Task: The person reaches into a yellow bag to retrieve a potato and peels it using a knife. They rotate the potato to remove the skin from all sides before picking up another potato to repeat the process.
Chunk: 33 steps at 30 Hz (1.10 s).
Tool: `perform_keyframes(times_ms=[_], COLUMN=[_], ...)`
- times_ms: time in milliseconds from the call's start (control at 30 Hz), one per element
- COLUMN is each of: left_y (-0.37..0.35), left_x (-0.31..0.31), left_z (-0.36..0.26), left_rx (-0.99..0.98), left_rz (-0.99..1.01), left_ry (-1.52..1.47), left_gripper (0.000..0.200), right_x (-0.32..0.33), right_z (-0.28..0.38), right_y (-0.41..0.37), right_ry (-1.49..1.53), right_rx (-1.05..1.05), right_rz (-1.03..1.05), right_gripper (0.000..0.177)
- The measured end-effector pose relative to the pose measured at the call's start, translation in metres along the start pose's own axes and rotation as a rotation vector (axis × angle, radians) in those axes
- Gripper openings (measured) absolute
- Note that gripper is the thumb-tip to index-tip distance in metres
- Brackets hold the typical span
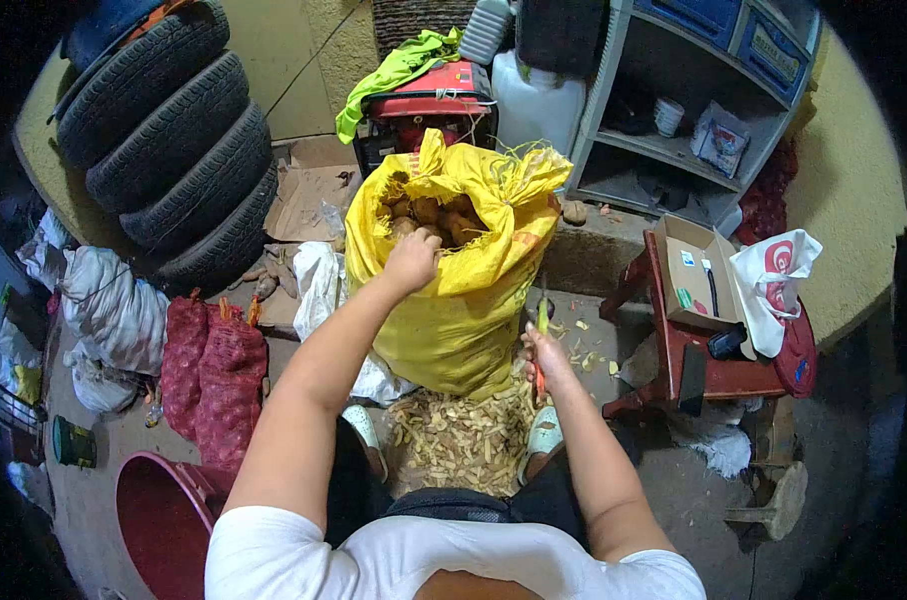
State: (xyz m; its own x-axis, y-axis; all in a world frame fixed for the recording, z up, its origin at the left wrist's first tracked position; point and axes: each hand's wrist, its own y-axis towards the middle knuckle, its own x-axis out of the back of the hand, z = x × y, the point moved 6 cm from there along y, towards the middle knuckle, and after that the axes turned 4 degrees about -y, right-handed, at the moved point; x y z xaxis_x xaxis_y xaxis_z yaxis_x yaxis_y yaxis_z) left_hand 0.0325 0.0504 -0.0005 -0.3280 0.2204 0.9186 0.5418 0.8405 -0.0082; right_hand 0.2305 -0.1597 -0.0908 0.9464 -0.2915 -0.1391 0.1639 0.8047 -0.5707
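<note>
A big yellow woven sack (444, 330) stands upright between my feet, its mouth folded open over brown potatoes (462, 222). My left hand (415, 258) is at the near rim of the opening, its fingers curled against a potato (404, 228); part of that grip is hidden. To the right of the sack, my right hand (546, 356) is closed around a slim peeler (543, 318), green at the upper end and orange below. Pale peelings (464, 430) cover the floor between my shoes.
At left are stacked tyres (179, 150), red net sacks (219, 380) and a maroon tub (164, 510). On the right, a red stool (709, 375) bears a cardboard box (689, 265) and a white plastic bag (779, 280). Grey shelves (664, 150) and a white jug (537, 105) stand behind.
</note>
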Motion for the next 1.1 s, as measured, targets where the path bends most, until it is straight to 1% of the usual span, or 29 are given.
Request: perform_keyframes(times_ms=[33,67,100,167,200,267,300,333,367,400,433,467,500,567,600,633,700,767,833,867,900,967,1000,1033,1067,1100], left_y=[0.006,0.007,0.039,0.030,0.030,0.034,0.036,0.034,0.033,0.043,0.052,0.062,0.067,0.080,0.084,0.088,0.092,0.092,0.091,0.093,0.101,0.128,0.119,0.125,0.136,0.135], left_x=[0.000,0.002,-0.008,-0.023,-0.030,-0.039,-0.033,-0.020,-0.013,-0.011,-0.013,-0.007,-0.002,-0.012,-0.014,-0.016,-0.023,-0.031,-0.036,-0.038,-0.044,-0.051,-0.036,-0.027,-0.027,-0.016], left_z=[0.009,0.008,0.004,0.022,0.036,0.070,0.068,0.065,0.067,0.081,0.093,0.106,0.117,0.129,0.128,0.127,0.123,0.117,0.114,0.113,0.124,0.144,0.123,0.131,0.147,0.147], left_rx=[-0.088,-0.177,-0.176,0.054,0.057,0.167,0.169,0.238,0.309,0.359,0.362,0.400,0.435,0.417,0.396,0.391,0.421,0.455,0.489,0.506,0.500,0.281,0.140,0.154,0.267,0.378], left_rz=[-0.097,-0.194,-0.195,0.474,0.483,0.313,0.315,0.301,0.290,0.215,0.221,0.022,-0.178,-0.163,-0.162,-0.161,-0.100,-0.036,0.027,0.056,0.056,-0.113,-0.078,-0.194,-0.092,0.010], left_ry=[0.225,0.450,0.412,0.464,0.467,0.160,0.161,0.096,0.032,-0.038,-0.037,-0.098,-0.159,-0.145,-0.134,-0.138,-0.072,-0.004,0.067,0.102,0.102,0.092,0.430,0.423,0.410,0.395], left_gripper=[0.041,0.032,0.032,0.033,0.033,0.035,0.035,0.036,0.037,0.039,0.039,0.041,0.045,0.043,0.044,0.044,0.043,0.044,0.045,0.046,0.046,0.050,0.049,0.046,0.042,0.040], right_x=[-0.009,-0.019,0.000,-0.008,-0.012,-0.013,-0.016,-0.019,-0.020,-0.025,-0.028,-0.028,-0.025,-0.020,-0.018,-0.018,-0.018,-0.015,-0.012,-0.012,-0.011,-0.016,-0.013,-0.011,-0.011,-0.012], right_z=[0.003,0.006,0.018,0.016,0.018,0.020,0.024,0.030,0.032,0.039,0.042,0.043,0.039,0.042,0.046,0.049,0.048,0.045,0.045,0.039,0.037,0.033,0.028,0.025,0.023,0.024], right_y=[-0.010,-0.024,0.005,0.023,0.026,0.027,0.028,0.025,0.020,0.015,0.013,0.012,0.015,0.019,0.014,0.011,0.006,0.004,-0.003,0.001,0.001,0.000,0.003,0.003,0.003,0.003], right_ry=[0.027,0.142,0.115,0.166,0.158,0.201,0.244,0.358,0.360,0.436,0.513,0.578,0.579,0.557,0.595,0.593,0.688,0.702,0.529,0.570,0.572,0.569,0.566,0.566,0.555,0.543], right_rx=[-0.015,-0.064,-0.073,-0.017,-0.002,0.001,0.019,0.027,0.018,0.041,0.066,0.083,0.076,0.235,0.241,0.245,0.198,0.190,0.136,0.125,0.129,0.104,0.093,0.096,0.118,0.140], right_rz=[-0.023,-0.002,-0.027,0.062,0.087,0.114,0.141,0.216,0.214,0.252,0.289,0.333,0.326,0.386,0.411,0.405,0.379,0.339,0.227,0.310,0.307,0.419,0.440,0.432,0.448,0.464], right_gripper=[0.064,0.057,0.057,0.056,0.052,0.049,0.046,0.037,0.037,0.036,0.035,0.031,0.031,0.028,0.024,0.024,0.022,0.019,0.018,0.021,0.021,0.029,0.034,0.034,0.034,0.035])
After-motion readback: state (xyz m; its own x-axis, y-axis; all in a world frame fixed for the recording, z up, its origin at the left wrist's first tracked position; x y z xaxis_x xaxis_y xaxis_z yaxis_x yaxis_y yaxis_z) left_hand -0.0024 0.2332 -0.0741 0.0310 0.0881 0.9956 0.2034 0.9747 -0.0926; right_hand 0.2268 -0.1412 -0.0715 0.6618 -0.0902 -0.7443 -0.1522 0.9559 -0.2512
